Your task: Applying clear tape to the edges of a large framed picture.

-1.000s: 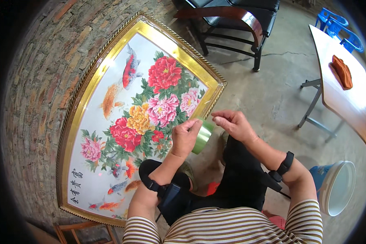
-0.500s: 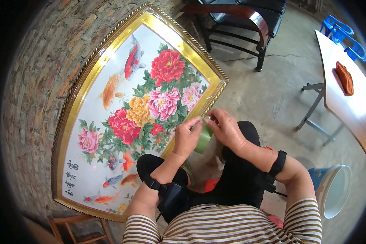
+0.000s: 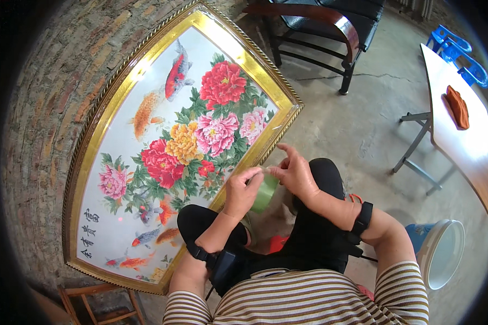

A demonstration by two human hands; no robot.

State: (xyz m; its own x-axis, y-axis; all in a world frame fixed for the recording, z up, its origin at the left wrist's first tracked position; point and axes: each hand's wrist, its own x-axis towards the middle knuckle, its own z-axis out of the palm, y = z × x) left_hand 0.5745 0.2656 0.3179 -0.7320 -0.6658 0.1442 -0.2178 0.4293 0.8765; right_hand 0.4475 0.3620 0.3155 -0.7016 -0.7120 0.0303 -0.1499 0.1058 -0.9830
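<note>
Over concrete [image 3: 382, 130], the left hand [image 3: 241, 194] holds a partly covered green roll [image 3: 265, 196], the right hand's [image 3: 297, 176] grip unclear.

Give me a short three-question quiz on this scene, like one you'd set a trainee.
1. True or false: the orange-brown cloth lies on the table.
2. Multiple choice: the wall at the picture's left is made of: A) tiles; B) bricks; C) wooden boards.
3. Short answer: what colour is the shiny item that the left hand holds, close to the right hand?

Key: 1. True. 2. B. 3. Green.
</note>
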